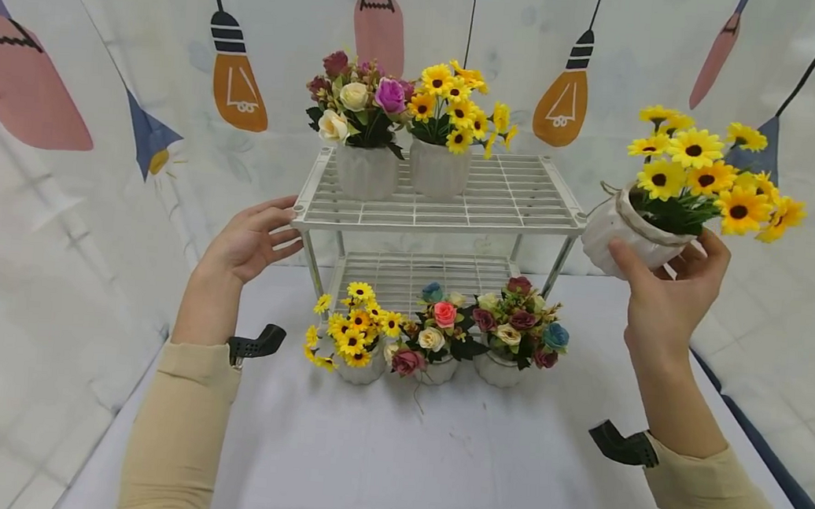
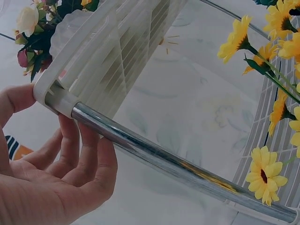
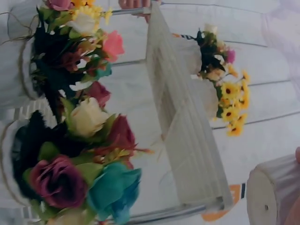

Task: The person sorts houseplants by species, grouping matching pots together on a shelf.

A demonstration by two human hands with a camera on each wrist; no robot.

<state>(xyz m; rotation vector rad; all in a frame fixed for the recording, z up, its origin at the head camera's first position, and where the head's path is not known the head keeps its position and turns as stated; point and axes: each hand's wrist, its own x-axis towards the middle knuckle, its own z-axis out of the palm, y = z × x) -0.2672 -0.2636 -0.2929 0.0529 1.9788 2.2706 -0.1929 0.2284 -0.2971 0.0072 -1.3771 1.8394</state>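
Head view, and the action sits at three o'clock: the right hand (image 1: 682,289) has the yellow-flowered pot (image 1: 625,234) up in the air, thumb across the front, the other fingers bent behind and partly hidden, closed round the pot. Over at nine o'clock the left hand (image 1: 256,232) has the corner of the rack (image 1: 437,230) between thumb and bent fingers, steadying it, one would judge. The step in hand looks like bringing this pot to the top shelf, where a rose pot (image 1: 366,174) stands at eleven o'clock and a sunflower pot (image 1: 439,170) at twelve. And look at the tilt, blooms leaning to two o'clock! The next move would seem to call for righting it and clearing the near corner; the right wrist view shows a gap there. Now the materials: white, softly ribbed pot, ceramic by its look, rough twine at the neck, a small dark hole in its round base, petals that look like cloth. The rack pairs a pale grid with shiny tubular legs. Around six o'clock, three more pots (image 1: 436,372) line up; whether on the lower shelf or the white-covered table (image 1: 337,455), one cannot tell.
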